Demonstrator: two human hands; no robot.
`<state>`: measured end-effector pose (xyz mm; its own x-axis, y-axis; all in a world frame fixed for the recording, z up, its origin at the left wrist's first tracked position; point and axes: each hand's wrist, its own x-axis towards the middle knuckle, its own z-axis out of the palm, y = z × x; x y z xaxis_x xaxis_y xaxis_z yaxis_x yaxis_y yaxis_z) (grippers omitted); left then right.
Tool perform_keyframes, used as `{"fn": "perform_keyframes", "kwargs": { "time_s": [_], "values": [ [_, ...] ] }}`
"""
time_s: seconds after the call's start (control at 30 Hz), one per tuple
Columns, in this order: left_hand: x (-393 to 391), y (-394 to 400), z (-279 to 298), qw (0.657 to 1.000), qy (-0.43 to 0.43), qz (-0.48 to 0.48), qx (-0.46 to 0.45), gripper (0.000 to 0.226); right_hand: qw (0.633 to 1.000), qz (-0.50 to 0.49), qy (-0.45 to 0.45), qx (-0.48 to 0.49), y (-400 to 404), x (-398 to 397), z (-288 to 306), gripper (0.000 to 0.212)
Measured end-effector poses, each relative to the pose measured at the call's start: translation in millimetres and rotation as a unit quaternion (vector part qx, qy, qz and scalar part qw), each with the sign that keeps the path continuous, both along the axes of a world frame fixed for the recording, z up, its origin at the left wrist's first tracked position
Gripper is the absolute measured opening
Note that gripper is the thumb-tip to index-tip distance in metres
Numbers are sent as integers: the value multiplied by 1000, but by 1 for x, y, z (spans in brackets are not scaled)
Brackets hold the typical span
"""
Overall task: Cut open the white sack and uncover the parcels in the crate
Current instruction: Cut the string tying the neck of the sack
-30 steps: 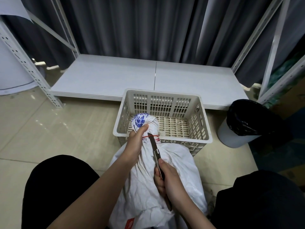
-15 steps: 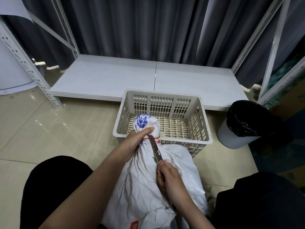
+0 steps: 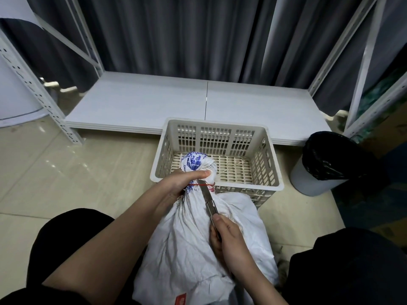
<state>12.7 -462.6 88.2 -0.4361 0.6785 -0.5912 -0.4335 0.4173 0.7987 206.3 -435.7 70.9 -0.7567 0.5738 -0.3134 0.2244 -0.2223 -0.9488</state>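
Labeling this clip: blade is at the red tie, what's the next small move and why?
Probably draw the knife through the red tie: its tip sits right at the tie, the left hand pinches the white sack neck taut above it, the right hand grips the handle, and the crate holds no parcels yet.

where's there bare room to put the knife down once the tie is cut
Bare patches: the tiled floor left of the crate, the low white shelf board behind it, and the crate's slatted bottom right of the sack neck. Crowded: floor between crate and black-lined bin, and around the knees.
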Motion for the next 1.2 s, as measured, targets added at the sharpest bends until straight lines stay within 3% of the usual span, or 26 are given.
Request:
{"fn": "perform_keyframes", "kwargs": {
  "time_s": [0.07, 0.17, 0.23, 0.47, 0.73, 0.97, 1.2],
  "values": [
    [1, 0, 1, 1000, 3, -8, -2, 71, 1000, -4, 2, 12, -1, -1, -1, 40],
    [7, -1, 5, 1000, -1, -18, 14, 40, 999, -22, 16, 17, -4, -2, -6, 41],
    [10, -4, 5, 1000, -4, -8, 25, 30, 999, -33, 19, 10, -6, -3, -7, 39],
    [15, -6, -5, 997, -37, 45, 56, 24, 995, -48, -12, -88, -6, -11, 9, 42],
    [34, -8, -6, 983, -104, 87, 124, 37, 973, -6, 7, -231, -4, -12, 19, 44],
    [44, -2, -5, 975, 43, 189, 105, 22, 928, 11, 32, -371, -4, -17, 23, 51],
    [43, -2, -3, 970, 89, 200, 103, 22, 942, 26, 6, -336, -2, -18, 23, 53]
  ]
}}
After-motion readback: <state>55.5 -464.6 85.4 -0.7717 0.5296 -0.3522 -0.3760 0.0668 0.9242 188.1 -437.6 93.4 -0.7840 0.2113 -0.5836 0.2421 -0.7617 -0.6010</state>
